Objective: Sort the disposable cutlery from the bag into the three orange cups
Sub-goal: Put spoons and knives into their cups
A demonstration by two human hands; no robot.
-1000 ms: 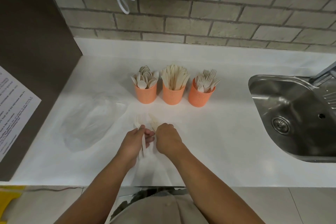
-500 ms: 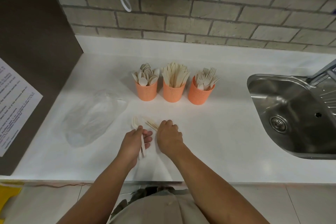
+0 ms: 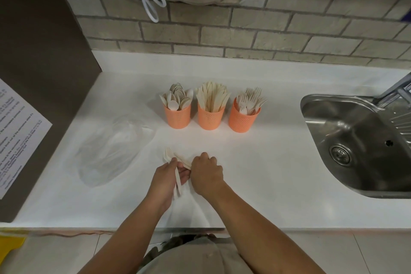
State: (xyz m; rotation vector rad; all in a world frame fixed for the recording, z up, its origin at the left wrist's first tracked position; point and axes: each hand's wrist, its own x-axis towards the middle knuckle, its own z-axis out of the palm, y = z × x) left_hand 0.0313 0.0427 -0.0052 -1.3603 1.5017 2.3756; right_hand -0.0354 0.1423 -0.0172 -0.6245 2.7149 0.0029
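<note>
At the front edge of the white worktop [image 3: 278, 184], the two hands are seen close together, touching at the fingers. A bundle of pale cutlery [image 3: 168, 155] is gripped by the left hand [image 3: 166, 177], with the fingers curled round the handles. Fork heads are seen sticking out beyond the knuckles, and handle ends show below the palm. The right hand [image 3: 208, 172] is held knuckles-up, and its curled fingers are closed on the pieces that fan out of the bundle towards it.

To the left of the hands, a clear plastic bag [image 3: 113, 149] is laid crumpled on the worktop. What it holds cannot be made out.

Farther back, near the middle, three orange cups are set in a row, just beside one another. The left cup [image 3: 178, 118] is filled with spoons, the middle cup [image 3: 210, 119] with knives and the right cup [image 3: 243, 120] with forks, all standing handle-down.

On the right, a steel sink [image 3: 333, 118] is let into the worktop. On the left, a printed sheet [image 3: 20, 135] is seen on a brown panel. A brick wall [image 3: 266, 29] is seen at the back, and a white cable [image 3: 146, 0] is hung against it.
</note>
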